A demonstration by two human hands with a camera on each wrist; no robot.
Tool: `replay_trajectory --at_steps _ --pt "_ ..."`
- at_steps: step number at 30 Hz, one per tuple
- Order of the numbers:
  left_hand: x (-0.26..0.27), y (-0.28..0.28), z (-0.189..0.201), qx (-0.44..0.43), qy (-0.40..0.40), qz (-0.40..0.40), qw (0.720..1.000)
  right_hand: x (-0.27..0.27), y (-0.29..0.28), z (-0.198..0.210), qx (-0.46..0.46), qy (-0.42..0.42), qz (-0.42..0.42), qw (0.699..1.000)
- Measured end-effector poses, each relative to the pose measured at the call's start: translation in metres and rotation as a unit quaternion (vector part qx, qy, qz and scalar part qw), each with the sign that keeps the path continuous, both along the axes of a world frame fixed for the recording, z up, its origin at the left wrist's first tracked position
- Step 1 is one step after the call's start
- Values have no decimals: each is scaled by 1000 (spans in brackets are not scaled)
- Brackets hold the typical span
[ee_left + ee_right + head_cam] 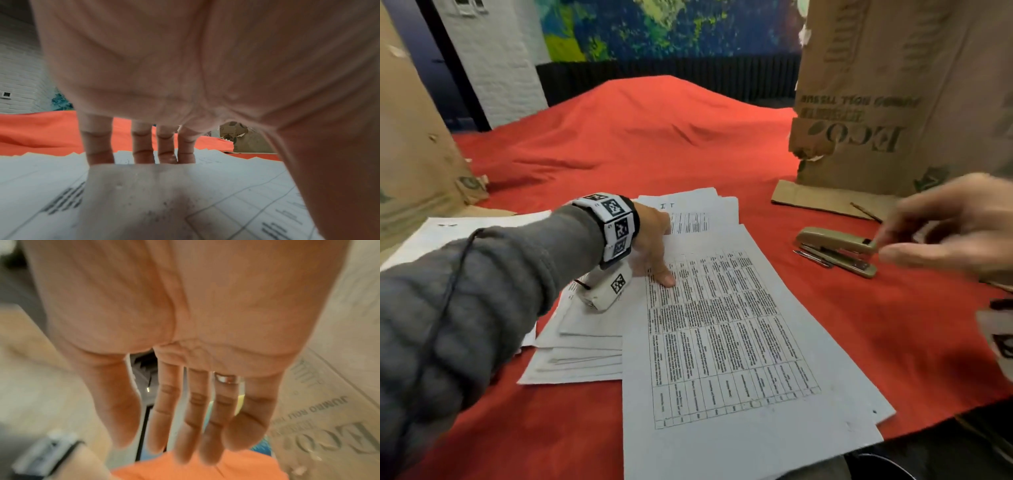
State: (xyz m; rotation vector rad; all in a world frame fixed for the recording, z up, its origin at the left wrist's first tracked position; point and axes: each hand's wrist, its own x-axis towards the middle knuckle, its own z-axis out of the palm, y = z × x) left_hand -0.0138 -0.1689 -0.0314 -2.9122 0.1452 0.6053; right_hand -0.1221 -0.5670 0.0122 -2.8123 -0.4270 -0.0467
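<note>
Left hand [652, 240], centre of the head view: flat, fingers [144, 146] straight and a little apart. The tips press down on the stack of white paper sheets printed with tables [722, 325], and the thumb is splayed onto the top sheet. It holds nothing, only pins the paper. A grey knit sleeve [500, 291] and a black-and-white marker band [616, 226] cover the wrist.

Right hand [955, 222], right edge of the frame: loosely spread, fingers [197, 410] extended, nothing in it. Silver ring [226, 378] on one finger. The fingertips are at the right end of the olive-green metal stapler [837, 251]; motion blur, so I cannot tell whether they touch it. The stapler lies on the red cloth [654, 144] over the surface, right of the sheets and apart from them.

Hard to make out: the print is too small to read. The lower sheets fan out beneath the top one, mostly covered. The right wrist is cut off by the frame edge. Tall brown cardboard box [893, 102] upper right, its lettering upside down. A second cardboard box [414, 144] at the left edge, cropped.
</note>
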Motion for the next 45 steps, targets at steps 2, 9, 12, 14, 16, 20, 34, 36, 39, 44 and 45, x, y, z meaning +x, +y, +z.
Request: replay_trajectory --at_steps 2,9,12,14,16,20,34,36,39,44,45 --pt "-2 0 2 12 -16 -11 1000 23 48 -3 -61 -10 -17 998" --pt "-2 -2 3 -15 -15 -21 1000 92 57 -41 -186 75 -64 978" --pt "2 4 3 -38 10 -27 999 91 60 -37 -221 66 -91 969" --pt "6 8 0 -63 22 -29 997 85 66 -38 -233 36 -85 968" --pt "8 11 0 -102 -9 -36 994 77 76 -40 -153 -8 -56 987" --pt "8 29 17 -239 -63 -62 967 62 103 -48 66 4 3 998" --pt "2 120 55 -730 -242 54 637 86 143 14 632 -112 34 766" --pt "-4 115 48 -730 -228 36 643 93 154 14 621 -167 11 766" --pt "-12 116 39 -750 -243 50 613 102 152 0 631 -149 -9 762" --pt "-15 112 26 -758 -250 34 602 107 153 -19 608 -100 -27 787" --pt "-15 109 28 -761 -258 35 594 106 155 -15 610 -104 -24 785"
